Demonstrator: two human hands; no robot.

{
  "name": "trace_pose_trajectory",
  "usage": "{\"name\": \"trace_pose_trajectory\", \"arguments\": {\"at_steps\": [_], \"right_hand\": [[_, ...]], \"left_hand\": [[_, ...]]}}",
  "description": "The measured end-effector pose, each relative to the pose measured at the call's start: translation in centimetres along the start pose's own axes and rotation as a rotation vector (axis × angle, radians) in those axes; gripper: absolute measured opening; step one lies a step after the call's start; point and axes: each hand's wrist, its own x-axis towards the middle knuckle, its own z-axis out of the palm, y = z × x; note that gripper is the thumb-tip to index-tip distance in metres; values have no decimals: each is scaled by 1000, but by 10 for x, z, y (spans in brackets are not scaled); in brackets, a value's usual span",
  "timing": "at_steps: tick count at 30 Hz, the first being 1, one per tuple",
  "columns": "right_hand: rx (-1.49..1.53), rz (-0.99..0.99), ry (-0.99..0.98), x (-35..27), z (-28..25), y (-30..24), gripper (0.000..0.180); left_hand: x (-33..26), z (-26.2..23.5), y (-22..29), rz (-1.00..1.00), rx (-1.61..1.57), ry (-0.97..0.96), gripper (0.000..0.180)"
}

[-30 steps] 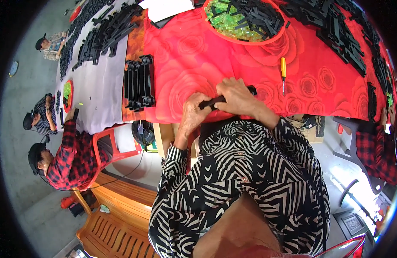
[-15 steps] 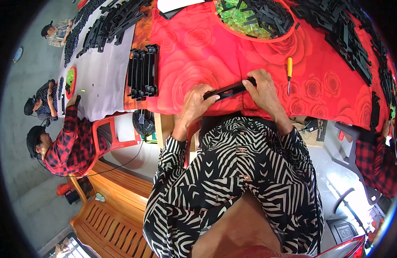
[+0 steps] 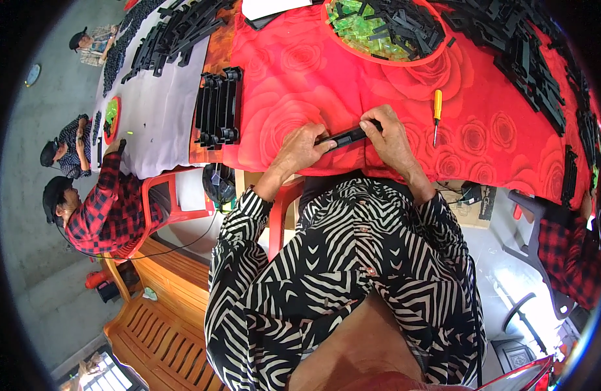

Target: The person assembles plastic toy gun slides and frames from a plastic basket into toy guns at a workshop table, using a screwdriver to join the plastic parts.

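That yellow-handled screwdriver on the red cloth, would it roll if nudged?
The screwdriver looks round-handled, so it might roll a little, though the soft cloth would likely slow it. It seems small and slim, so probably light and stiff to lift.

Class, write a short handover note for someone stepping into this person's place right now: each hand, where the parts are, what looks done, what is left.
Left hand grips the left end of a long black plastic strip; right hand grips its right end, over the red rose tablecloth.
Yellow-handled screwdriver lies just right of the hands, untouched.
Stack of black strips sits to the left, seemingly done.
Red tray of black and green pieces and the long pile of black parts seemingly remain.
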Motion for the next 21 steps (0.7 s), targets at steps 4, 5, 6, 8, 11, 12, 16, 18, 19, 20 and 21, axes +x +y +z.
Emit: {"name": "trace_pose_trajectory", "arguments": {"at_steps": [4, 5, 6, 8, 11, 12, 16, 18, 19, 20, 21], "right_hand": [[-24, -41, -23, 2, -2, -3, 8], [-35, -46, -14, 3, -1, -3, 8], [-47, -53, -3, 4, -1, -5, 8], [-57, -48, -8, 4, 1, -6, 8], [-79, -37, -12, 4, 4, -12, 8], [-91, -31, -7, 4, 4, -15, 8], [-93, -49, 17, 5, 7, -21, 7], [-128, -48, 40, 5, 8, -25, 7], [-129, -48, 38, 3, 10, -26, 7], [-132, -78, 23, 2, 13, -25, 6], [-134, -110, 8, 0, 16, -26, 6]], "left_hand": [[-2, 5, 3, -43, -12, 37, 25], [-2, 4, 7, -59, 25, 49, 27], [-2, 3, 10, -74, 62, 63, 29], [-1, 3, 10, -111, 60, 46, 34], [-1, 7, 6, -118, 59, 64, 40], [-2, 7, 7, -85, 62, 99, 41], [-3, 6, 11, -131, 53, 109, 44], [-3, 8, 7, -126, -38, 121, 44], [-3, 11, 6, -126, -39, 122, 44], [-2, 14, 7, -122, -44, 103, 42], [-2, 16, 8, -118, -49, 86, 39]]}}
